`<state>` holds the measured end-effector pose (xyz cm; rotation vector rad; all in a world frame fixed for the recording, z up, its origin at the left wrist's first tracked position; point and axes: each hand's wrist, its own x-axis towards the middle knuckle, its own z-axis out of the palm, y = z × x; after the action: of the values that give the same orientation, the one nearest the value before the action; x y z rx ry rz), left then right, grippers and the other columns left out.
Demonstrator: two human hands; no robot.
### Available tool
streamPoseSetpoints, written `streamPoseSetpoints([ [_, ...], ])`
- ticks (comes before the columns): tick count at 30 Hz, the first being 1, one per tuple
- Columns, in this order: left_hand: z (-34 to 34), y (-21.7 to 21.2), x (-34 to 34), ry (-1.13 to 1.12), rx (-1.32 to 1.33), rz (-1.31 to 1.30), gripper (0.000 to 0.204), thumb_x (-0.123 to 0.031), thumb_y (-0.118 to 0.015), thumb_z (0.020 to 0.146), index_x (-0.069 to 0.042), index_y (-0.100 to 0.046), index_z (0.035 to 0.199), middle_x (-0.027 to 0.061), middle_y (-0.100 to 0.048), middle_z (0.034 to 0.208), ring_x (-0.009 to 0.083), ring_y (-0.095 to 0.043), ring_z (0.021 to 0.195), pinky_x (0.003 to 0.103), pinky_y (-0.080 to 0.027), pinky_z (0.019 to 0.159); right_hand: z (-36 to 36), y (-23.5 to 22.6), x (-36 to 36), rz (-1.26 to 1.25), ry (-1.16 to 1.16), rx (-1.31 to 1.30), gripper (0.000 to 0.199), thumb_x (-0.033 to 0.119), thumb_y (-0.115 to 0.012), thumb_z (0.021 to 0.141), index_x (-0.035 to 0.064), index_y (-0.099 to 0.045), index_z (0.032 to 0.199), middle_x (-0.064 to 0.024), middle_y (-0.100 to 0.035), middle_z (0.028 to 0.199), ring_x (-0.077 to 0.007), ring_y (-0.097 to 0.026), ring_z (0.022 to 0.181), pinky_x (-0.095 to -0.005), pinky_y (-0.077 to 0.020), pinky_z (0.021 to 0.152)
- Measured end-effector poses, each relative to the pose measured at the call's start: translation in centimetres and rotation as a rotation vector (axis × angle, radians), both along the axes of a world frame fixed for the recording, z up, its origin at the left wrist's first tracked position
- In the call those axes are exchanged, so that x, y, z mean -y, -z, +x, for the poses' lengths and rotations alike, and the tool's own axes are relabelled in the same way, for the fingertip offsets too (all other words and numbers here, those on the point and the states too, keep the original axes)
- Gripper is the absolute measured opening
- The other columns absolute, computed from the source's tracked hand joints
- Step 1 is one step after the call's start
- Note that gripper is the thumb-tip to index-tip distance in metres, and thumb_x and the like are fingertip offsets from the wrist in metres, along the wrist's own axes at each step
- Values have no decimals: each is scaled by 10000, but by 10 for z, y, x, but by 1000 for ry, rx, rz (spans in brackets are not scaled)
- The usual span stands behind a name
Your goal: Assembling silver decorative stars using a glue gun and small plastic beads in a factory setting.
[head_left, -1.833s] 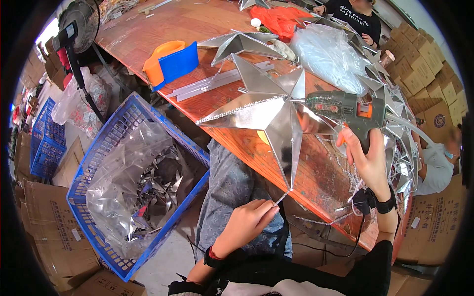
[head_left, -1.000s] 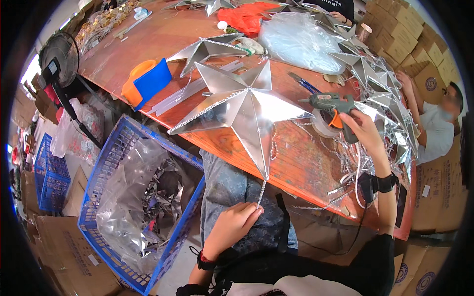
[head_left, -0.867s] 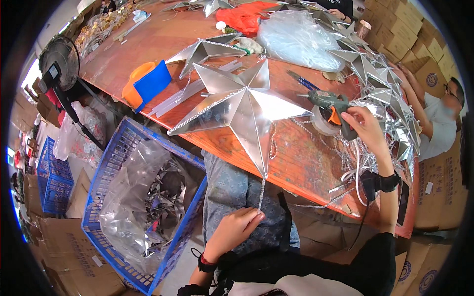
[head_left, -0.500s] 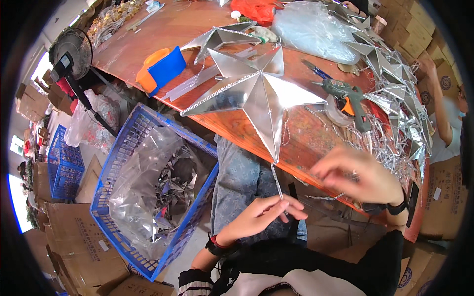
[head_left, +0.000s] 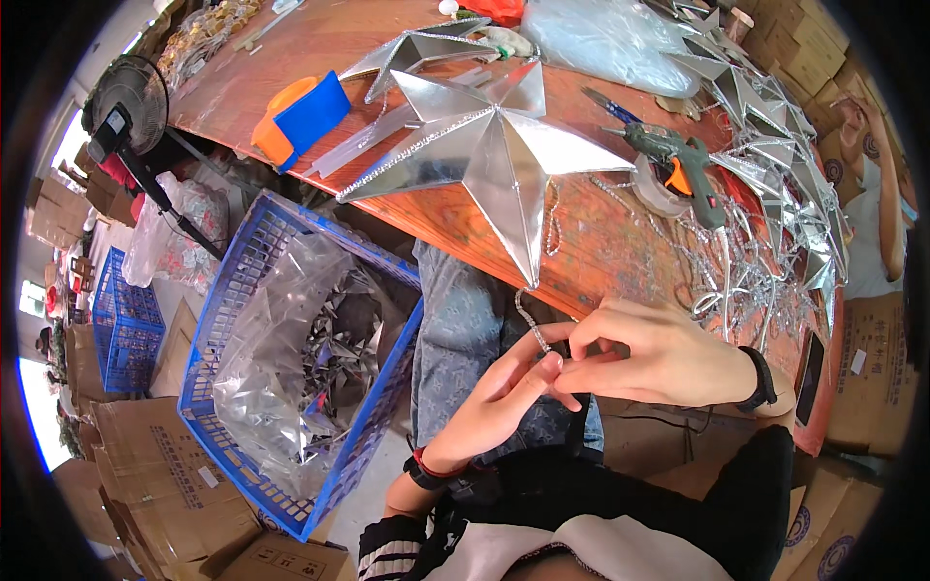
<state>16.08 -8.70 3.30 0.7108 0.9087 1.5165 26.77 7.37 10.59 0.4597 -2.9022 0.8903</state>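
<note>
Left hand point(head_left: 509, 392): thumb and forefinger closed on the beaded strip point(head_left: 525, 308), narrow pinch. Right hand point(head_left: 659, 353): thumb and forefinger drawn in narrow against the left fingertips; contact spot hidden, can't tell if they grip the strip too

Star point(head_left: 494, 155) is just beyond the fingers, lying on the table point(head_left: 625, 257), lower tip pointing back at them and poking past the edge. Strip runs from that tip straight down into the pinch

Progress, my read: part done. Done: star is formed, and the ridge of its left arm, up and left of the fingers, carries beads all the way to the centre. Not done: the length between lower tip and fingers hangs off the star, end not fixed to anything I can see. Both upper arms, farthest from the fingers, look bare on their ridges. Lower and right arms: glare, can't tell how much is stuck down

Glue gun point(head_left: 673, 160) is out of hand, beyond the right fingers and to their right, on the table, so I'd judge this a strip-handling step, not gluing. Loose strips point(head_left: 746, 281) lie tangled beyond the right wrist, so stock looks ample. Second star point(head_left: 421, 46) sits farther out, behind the first
</note>
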Motion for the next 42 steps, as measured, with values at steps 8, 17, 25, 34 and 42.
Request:
streamPoseSetpoints([
  [8, -9, 25, -5, 102, 18, -47, 682, -523, -226, 937, 28, -286, 1334, 161, -422, 1317, 244, -512, 1101, 332, -472, 793, 6, -19, -5, -370, -138, -208, 144, 35, -687, 719, 40, -675, 863, -49, -607, 925, -215, -582, 821, -296, -495, 662],
  [17, -29, 34, -39, -124, 307, 156, 460, -403, -309, 964, -30, -450, 1193, 91, -531, 1107, 167, -521, 973, 301, -437, 751, 18, -27, -7, -515, -111, -424, 82, -53, -681, 689, -37, -646, 762, -151, -631, 793, -230, -605, 654, -271, -538, 554],
  [25, -28, 29, -39, -199, 302, 154, 345, -335, -367, 963, -47, -494, 1105, 73, -541, 1024, 160, -505, 947, 307, -408, 749, 8, -44, -27, -608, 373, -399, 96, 5, -568, 815, -27, -491, 862, -107, -577, 759, -203, -609, 668, -289, -506, 565],
  [34, -30, 29, -40, -162, 250, 152, 356, -362, -361, 964, -60, -491, 1099, 54, -540, 1013, 136, -499, 936, 297, -403, 750, -72, -39, -78, -526, 430, -259, 73, 83, -545, 871, 22, -522, 903, -28, -550, 845, -91, -533, 756, -226, -441, 681],
  [42, -32, 20, -37, -195, 234, 79, 337, -350, -371, 962, -54, -484, 1077, 63, -549, 969, 135, -523, 881, 277, -433, 687, -122, 0, -92, -704, 377, -118, 108, 81, -616, 831, 10, -584, 905, -15, -590, 785, -62, -540, 707, -202, -438, 613],
])
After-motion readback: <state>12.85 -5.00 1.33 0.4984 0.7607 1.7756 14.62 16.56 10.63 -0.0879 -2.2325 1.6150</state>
